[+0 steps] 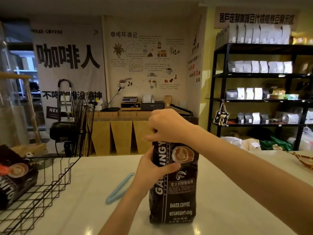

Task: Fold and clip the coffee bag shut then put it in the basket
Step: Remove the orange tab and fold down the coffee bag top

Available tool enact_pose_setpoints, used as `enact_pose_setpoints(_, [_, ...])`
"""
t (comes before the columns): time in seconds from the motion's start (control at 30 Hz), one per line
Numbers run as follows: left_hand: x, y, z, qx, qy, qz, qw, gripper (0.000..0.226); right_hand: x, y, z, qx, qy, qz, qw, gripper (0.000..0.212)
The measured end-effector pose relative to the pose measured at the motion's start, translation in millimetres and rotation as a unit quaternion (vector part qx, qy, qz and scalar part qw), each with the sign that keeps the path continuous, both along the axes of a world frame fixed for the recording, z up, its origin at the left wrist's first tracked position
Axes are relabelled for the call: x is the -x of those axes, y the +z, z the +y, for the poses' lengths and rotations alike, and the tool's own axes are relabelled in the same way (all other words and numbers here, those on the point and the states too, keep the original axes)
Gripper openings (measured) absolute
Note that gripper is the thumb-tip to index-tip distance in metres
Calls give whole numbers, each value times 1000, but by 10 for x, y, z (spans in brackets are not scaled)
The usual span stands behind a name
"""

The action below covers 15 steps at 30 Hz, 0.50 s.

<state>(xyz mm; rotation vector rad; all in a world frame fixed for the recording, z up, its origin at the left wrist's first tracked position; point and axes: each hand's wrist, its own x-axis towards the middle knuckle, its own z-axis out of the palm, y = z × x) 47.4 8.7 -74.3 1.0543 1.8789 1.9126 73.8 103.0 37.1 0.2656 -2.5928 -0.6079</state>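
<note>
A black coffee bag (179,194) stands upright on the white counter (237,192), near the middle. My left hand (152,168) grips its upper left side, thumb across the front. My right hand (167,128) closes over the bag's top, which it hides. A light blue bag clip (119,189) lies on the counter to the left of the bag, untouched. The black wire basket (50,180) sits at the left edge and holds another black coffee bag (15,177) with an orange clip.
A woven tray edge (304,160) shows at the far right of the counter. Beyond the counter are cardboard boxes (122,133), a black wire rack (84,126) and black shelves (264,99) with several bags.
</note>
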Motion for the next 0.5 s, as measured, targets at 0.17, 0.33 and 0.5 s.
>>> enact_pose_setpoints(0.17, [-8, -6, 22, -8, -33, -23, 999, 41, 131, -6, 126, 31, -36, 32, 998, 56])
enact_pose_setpoints(0.33, [-45, -34, 46, -18, -37, -48, 998, 36, 172, -89, 151, 10, -66, 107, 992, 53])
enact_pose_setpoints(0.5, [-33, -47, 23, -27, -32, -72, 997, 40, 253, -150, 128, -23, -77, 89, 993, 50])
